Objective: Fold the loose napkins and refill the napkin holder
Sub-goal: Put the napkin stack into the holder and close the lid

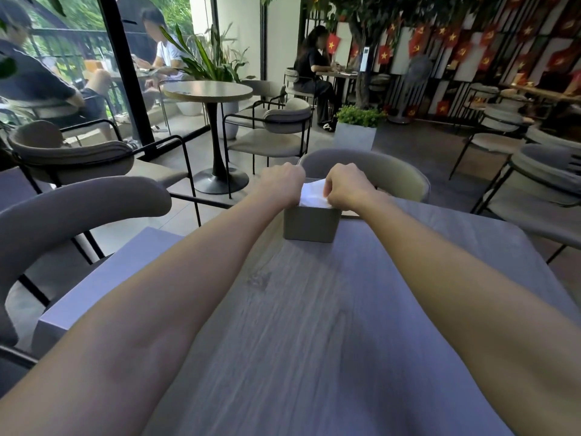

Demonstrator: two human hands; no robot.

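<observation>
A grey box-shaped napkin holder (311, 224) stands at the far edge of the wooden table (314, 325). White napkins (312, 192) stick up out of its top. My left hand (280, 183) is curled over the holder's left side, fingers closed on the napkins' left edge. My right hand (349, 185) grips the napkins' right edge from above. Both arms reach straight out across the table. The fingertips and the lower part of the napkins are hidden inside the holder.
A grey padded chair (390, 174) stands right behind the holder, another chair (63, 221) at my left. A round table (209, 91) and more chairs fill the café floor beyond; seated people are at the back.
</observation>
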